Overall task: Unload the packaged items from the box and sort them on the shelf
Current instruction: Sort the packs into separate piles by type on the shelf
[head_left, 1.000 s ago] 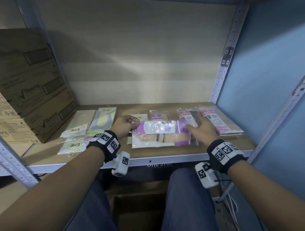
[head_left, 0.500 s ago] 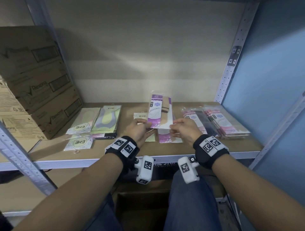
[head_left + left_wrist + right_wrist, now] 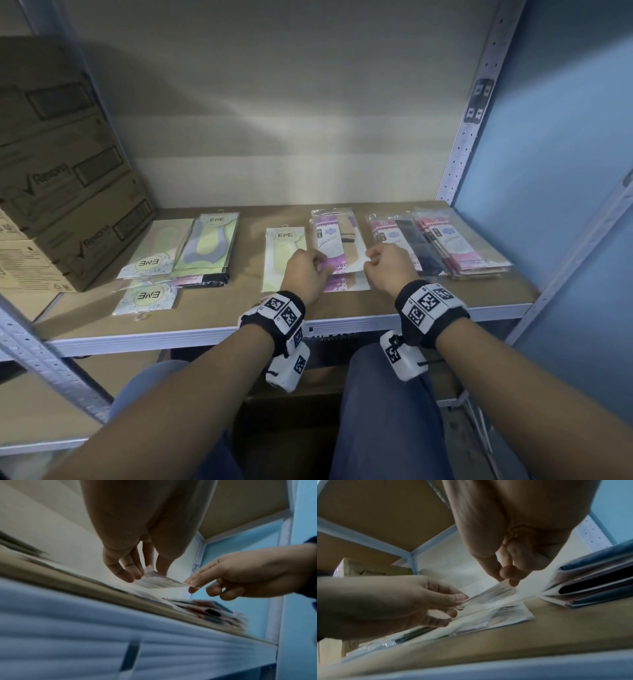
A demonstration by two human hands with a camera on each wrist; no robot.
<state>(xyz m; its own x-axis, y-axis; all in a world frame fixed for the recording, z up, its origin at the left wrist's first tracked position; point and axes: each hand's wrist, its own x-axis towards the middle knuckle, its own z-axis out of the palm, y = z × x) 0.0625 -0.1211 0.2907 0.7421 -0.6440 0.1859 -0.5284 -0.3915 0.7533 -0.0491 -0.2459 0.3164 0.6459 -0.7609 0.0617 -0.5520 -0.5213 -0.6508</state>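
Since half a second ago the purple packet (image 3: 337,240) has tipped from upright to nearly flat, far end on the shelf (image 3: 428,301). Both hands pinch its near edge, left hand (image 3: 305,270) at the left corner, right hand (image 3: 388,270) at the right, above another purple packet (image 3: 346,284). Pink packets (image 3: 459,245) lie just right.
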